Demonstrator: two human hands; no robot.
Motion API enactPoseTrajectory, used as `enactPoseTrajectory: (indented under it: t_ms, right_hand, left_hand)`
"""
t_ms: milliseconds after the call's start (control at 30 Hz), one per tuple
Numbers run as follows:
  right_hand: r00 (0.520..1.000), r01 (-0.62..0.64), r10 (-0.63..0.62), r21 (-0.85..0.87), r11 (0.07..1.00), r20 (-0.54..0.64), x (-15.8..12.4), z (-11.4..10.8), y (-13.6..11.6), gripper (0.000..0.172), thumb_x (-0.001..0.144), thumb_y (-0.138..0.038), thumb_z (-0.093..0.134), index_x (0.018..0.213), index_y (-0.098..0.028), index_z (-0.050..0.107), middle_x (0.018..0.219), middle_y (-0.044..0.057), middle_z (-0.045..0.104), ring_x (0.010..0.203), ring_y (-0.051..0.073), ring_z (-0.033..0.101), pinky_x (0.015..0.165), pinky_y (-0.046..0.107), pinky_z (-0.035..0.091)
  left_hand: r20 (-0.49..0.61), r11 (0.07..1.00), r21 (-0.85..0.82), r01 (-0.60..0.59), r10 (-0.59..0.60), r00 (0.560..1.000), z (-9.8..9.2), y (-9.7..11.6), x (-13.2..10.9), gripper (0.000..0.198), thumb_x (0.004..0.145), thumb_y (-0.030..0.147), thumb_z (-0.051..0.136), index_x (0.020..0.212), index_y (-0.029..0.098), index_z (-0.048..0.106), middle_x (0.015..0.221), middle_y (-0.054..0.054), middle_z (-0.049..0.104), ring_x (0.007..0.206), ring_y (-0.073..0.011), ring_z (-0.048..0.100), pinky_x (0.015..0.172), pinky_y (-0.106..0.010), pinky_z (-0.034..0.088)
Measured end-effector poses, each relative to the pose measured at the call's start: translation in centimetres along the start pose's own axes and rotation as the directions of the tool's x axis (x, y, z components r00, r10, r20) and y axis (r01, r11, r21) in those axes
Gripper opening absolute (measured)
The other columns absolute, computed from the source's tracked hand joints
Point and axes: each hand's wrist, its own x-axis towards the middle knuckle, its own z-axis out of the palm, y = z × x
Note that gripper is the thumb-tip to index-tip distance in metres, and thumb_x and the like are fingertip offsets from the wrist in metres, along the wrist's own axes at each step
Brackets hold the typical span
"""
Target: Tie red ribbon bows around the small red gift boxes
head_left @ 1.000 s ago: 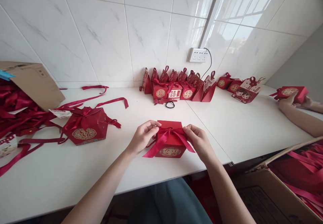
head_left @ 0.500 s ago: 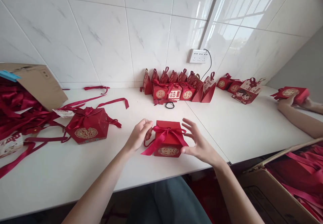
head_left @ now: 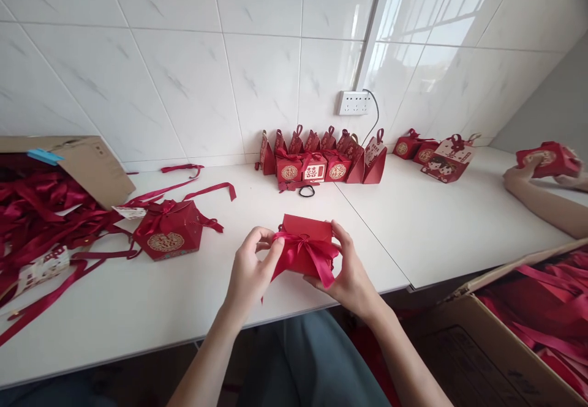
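Observation:
A small red gift box (head_left: 307,226) with gold print and a satin ribbon bow (head_left: 305,251) sits at the table's front edge, tilted so its lid faces me. My left hand (head_left: 255,266) pinches the left loop of the bow between thumb and forefinger. Around the box's right side, my right hand (head_left: 346,272) is closed, fingers behind and thumb low in front. The gold emblem on the front is hidden by the ribbon tails. To the left stands another red box (head_left: 169,238), also tied with a bow.
Cardboard boxes of red ribbons stand at the left (head_left: 103,174) and lower right (head_left: 463,297). Several red boxes (head_left: 289,171) line the tiled wall, with a black loop (head_left: 307,191) in front. At far right, another person's hands hold a red box (head_left: 549,159).
Both hands have closed in on the gift box, the left on its bow and the right around its side. The box has tipped back. At far right, the other person's box has turned.

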Motion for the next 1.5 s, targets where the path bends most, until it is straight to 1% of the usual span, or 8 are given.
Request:
enactPoseTrajectory:
  t_ms: [200, 500, 933, 1167, 1233, 1333, 1433, 1500]
  right_hand:
    - [0.984, 0.151, -0.156, -0.059, 0.987, -0.089, -1.2, -1.4, -1.6, 0.095, 0.074, -0.014, 0.068, 0.145, -0.026, 0.007, 0.144, 0.017, 0.028, 0.132, 0.03, 0.033, 0.099, 0.049, 0.044]
    - [0.955, 0.181, -0.177, -0.008, 0.984, -0.239, -2.6, -2.1, -2.4, 0.095, 0.077, -0.013, 0.066, 0.146, -0.027, 0.001, 0.145, 0.017, 0.027, 0.136, 0.028, 0.028, 0.104, 0.053, 0.037]
    - [0.947, 0.165, -0.157, 0.003, 0.986, -0.281, -3.6, -3.5, -2.6, 0.094, 0.078, -0.018, 0.067, 0.145, -0.03, 0.004, 0.148, 0.016, 0.025, 0.138, 0.028, 0.024, 0.106, 0.057, 0.032]
    - [0.948, 0.089, -0.093, -0.027, 0.996, -0.305, -4.1, -4.1, -2.6, 0.093, 0.078, -0.025, 0.068, 0.145, -0.034, 0.004, 0.148, 0.014, 0.026, 0.137, 0.03, 0.026, 0.103, 0.058, 0.036]
    - [0.95, 0.1, -0.103, -0.025, 0.995, -0.295, -4.3, -4.6, -2.2, 0.093, 0.077, -0.022, 0.068, 0.144, -0.034, 0.006, 0.148, 0.014, 0.025, 0.137, 0.031, 0.027, 0.1, 0.057, 0.04]
    - [0.951, 0.165, -0.183, -0.092, 0.982, -0.248, -4.6, -6.4, -0.9, 0.09, 0.077, -0.012, 0.067, 0.144, -0.036, 0.011, 0.148, 0.013, 0.026, 0.136, 0.03, 0.029, 0.097, 0.054, 0.044]
    - [0.944, 0.162, -0.21, -0.195, 0.967, -0.255, -5.1, -9.0, 0.6, 0.091, 0.074, -0.011, 0.069, 0.143, -0.037, 0.016, 0.146, 0.012, 0.03, 0.135, 0.03, 0.031, 0.098, 0.053, 0.044]
    - [0.925, 0.039, -0.108, -0.192, 0.981, -0.365, -5.4, -10.8, 1.4, 0.096, 0.068, -0.019, 0.076, 0.142, -0.035, 0.018, 0.144, 0.013, 0.033, 0.131, 0.032, 0.037, 0.097, 0.053, 0.045]
  left_hand:
    - [-0.267, 0.872, 0.191, -0.451, 0.488, 0.831, 2.4, 1.8, -3.7, 0.008, 0.083, 0.013, 0.056, 0.084, 0.019, 0.051, 0.077, 0.0, 0.05, 0.071, -0.0111, 0.052, 0.063, -0.023, 0.047]
    - [-0.194, 0.553, 0.51, -0.659, 0.82, 0.538, 6.4, 3.6, -6.0, 0.014, 0.074, 0.005, 0.064, 0.079, 0.018, 0.062, 0.073, 0.001, 0.045, 0.073, -0.0132, 0.048, 0.087, -0.042, 0.037]
    - [-0.165, 0.507, 0.478, -0.717, 0.854, 0.494, 6.7, 4.1, -6.1, 0.025, 0.065, -0.004, 0.067, 0.077, 0.017, 0.061, 0.067, 0.002, 0.048, 0.066, -0.0116, 0.05, 0.076, -0.037, 0.044]
    - [-0.126, 0.522, 0.408, -0.749, 0.845, 0.52, 7.1, 4.4, -6.3, 0.017, 0.071, 0.006, 0.067, 0.08, 0.018, 0.059, 0.068, 0.001, 0.049, 0.066, -0.0125, 0.05, 0.077, -0.038, 0.045]
    - [-0.167, 0.615, 0.284, -0.736, 0.787, 0.593, 7.0, 4.7, -6.3, 0.016, 0.073, 0.007, 0.065, 0.082, 0.019, 0.058, 0.07, 0.001, 0.05, 0.068, -0.013, 0.05, 0.074, -0.035, 0.047]
    - [-0.207, 0.815, 0.009, -0.579, 0.568, 0.797, 6.5, 4.9, -5.1, 0.009, 0.08, 0.013, 0.057, 0.075, 0.02, 0.053, 0.069, 0.0, 0.049, 0.068, -0.0134, 0.051, 0.062, -0.028, 0.047]
    - [0.105, 0.963, -0.041, -0.266, 0.269, 0.957, 6.0, 4.2, -2.6, 0.03, 0.086, 0.028, 0.047, 0.058, 0.02, 0.041, 0.055, 0.004, 0.04, 0.052, -0.0107, 0.042, 0.049, -0.023, 0.039]
    - [0.359, 0.981, 0.125, -0.15, 0.096, 0.928, 6.4, 3.3, -0.7, 0.034, 0.084, 0.035, 0.047, 0.055, 0.02, 0.04, 0.051, 0.004, 0.039, 0.047, -0.0103, 0.04, 0.046, -0.023, 0.035]
